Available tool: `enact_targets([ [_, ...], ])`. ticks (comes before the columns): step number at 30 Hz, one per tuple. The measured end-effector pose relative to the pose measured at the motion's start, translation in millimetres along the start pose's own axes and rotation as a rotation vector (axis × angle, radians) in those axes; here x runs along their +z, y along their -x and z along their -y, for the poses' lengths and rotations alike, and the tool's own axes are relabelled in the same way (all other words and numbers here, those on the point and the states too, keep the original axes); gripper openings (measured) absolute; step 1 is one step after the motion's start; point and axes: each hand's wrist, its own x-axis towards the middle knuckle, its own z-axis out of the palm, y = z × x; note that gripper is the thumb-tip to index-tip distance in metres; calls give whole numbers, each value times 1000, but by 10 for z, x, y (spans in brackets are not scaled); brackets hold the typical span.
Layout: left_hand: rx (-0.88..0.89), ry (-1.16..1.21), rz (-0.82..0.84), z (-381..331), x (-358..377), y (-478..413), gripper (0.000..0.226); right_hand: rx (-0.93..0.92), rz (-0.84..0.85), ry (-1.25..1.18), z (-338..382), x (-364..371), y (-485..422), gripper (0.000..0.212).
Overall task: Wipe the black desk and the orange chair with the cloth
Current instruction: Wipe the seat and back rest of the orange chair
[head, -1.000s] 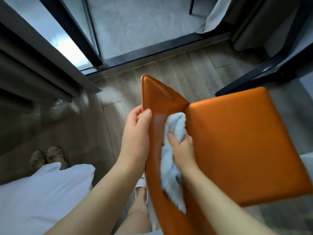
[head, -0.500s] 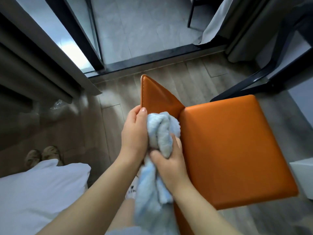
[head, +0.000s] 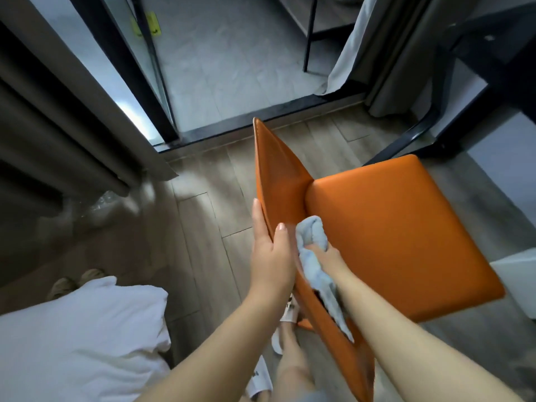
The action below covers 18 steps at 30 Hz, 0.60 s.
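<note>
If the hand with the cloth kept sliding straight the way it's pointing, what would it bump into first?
The right hand, holding the blue cloth, points up along the crease where backrest meets seat. It would probably just rub along the orange chair backrest; depth is hard to judge.

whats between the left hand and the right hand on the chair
In the head view, the orange chair's backrest stands between them: the left hand grips its top edge from outside, while the right hand presses the blue cloth against its inner face.
</note>
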Motion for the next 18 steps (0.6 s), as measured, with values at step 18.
enact_targets([
  [18, 110, -14, -197, 102, 110, -1, 64, -167, 205, 133, 95, 37, 421, 16],
])
